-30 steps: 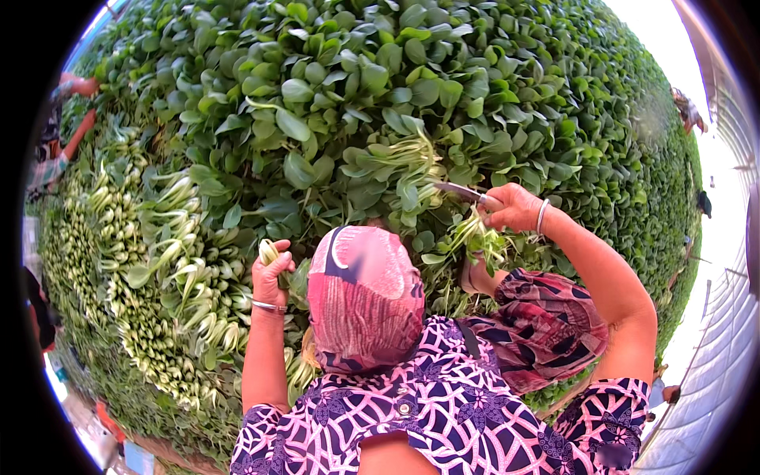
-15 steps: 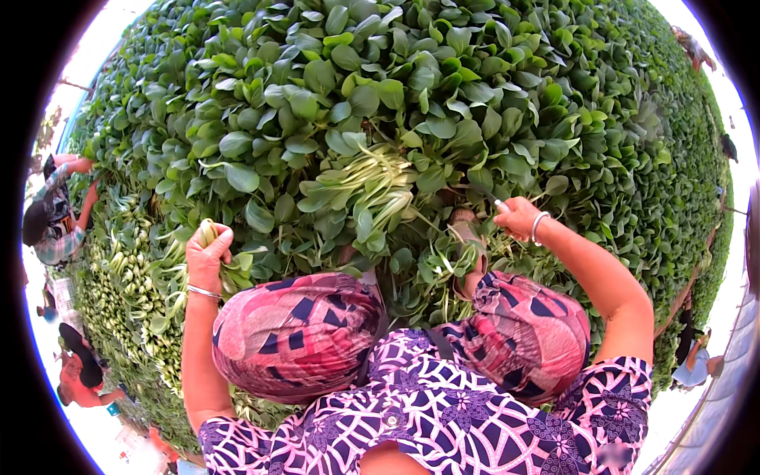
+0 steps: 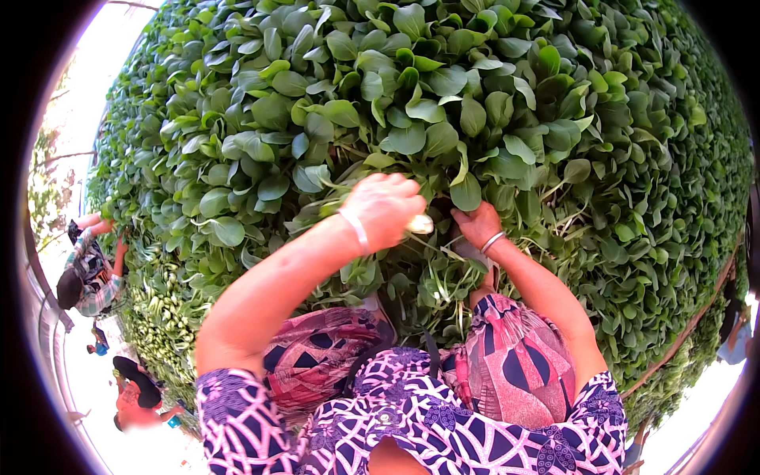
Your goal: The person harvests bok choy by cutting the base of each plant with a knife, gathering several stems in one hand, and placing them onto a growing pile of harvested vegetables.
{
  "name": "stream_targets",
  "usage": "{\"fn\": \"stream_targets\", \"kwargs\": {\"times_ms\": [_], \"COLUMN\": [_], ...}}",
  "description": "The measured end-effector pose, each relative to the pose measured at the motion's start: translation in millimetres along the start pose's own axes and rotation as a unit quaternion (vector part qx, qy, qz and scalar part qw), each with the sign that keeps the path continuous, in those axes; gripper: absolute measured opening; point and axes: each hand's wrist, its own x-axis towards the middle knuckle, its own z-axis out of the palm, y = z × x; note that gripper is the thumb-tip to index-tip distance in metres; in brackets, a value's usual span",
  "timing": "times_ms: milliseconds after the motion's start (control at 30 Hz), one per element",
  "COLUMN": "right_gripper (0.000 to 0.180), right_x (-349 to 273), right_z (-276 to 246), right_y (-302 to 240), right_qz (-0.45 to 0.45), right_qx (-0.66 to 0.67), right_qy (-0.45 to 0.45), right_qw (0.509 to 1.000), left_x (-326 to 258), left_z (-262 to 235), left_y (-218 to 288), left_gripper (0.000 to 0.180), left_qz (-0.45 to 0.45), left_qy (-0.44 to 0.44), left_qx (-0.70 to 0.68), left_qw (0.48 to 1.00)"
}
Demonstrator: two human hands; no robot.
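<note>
Left hand [image 3: 384, 210] closed around pale-ended bunch [image 3: 421, 225]; right hand [image 3: 479, 226] near but apart, beside standing leafy plants [image 3: 473, 116], its grip I cannot tell; many cut greens [image 3: 165, 299] already lie at left, large part ahead seems uncut

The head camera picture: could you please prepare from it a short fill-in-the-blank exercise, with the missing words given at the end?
1. A pale stalk end pokes out of the person's ____ hand.
2. The leaves beside the right hand are ____ in colour.
3. Counting both wrists, the person wears ____ pale bracelets.
4. Another person's checked sleeve shows near the picture's ____ edge.

Missing words: left; green; two; left.
</note>
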Motion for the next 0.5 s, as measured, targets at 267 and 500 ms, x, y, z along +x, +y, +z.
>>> {"fn": "stream_targets", "kwargs": {"times_ms": [267,500], "right_gripper": [0.026,0.024], "right_x": [25,31], "right_z": [-31,-12], "right_y": [0,37], "right_qz": [0.084,-0.025], "right_qx": [-0.027,0.115], "right_qy": [-0.033,-0.004], "right_qw": [0.996,0.993], "left_x": [83,51], "left_z": [60,75], "left_y": [-3,-49], "left_gripper": [0.023,0.037], "left_qz": [-0.061,-0.298], "left_qy": [-0.165,-0.229], "left_qx": [0.09,-0.01], "left_qw": [0.98,0.927]}}
